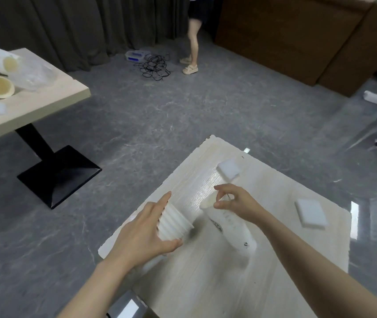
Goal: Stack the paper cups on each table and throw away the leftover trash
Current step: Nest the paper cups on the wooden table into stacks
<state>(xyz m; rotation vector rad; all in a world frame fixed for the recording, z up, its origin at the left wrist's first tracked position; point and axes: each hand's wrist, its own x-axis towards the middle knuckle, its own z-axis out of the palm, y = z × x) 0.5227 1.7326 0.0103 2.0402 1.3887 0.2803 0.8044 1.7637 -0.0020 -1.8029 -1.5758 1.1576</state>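
Over the light wood table [206,283], the left hand [141,235] grips a ribbed paper cup [175,223]. Just beside it, the right hand [235,203] pinches the rim of a tall white cup [231,223] lying on its side on the table.

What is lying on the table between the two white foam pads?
Nothing: in the head view the stretch of table between the far foam pad and the near foam pad is bare wood.

Both bare forearms reach forward from the lower edge. The left hand [146,228] has its thumb and fingers curled in a grip, index finger stretched straight ahead. The right hand [235,203] (wrist bent inward) pinches with thumb and fingertips, the other fingers arched.
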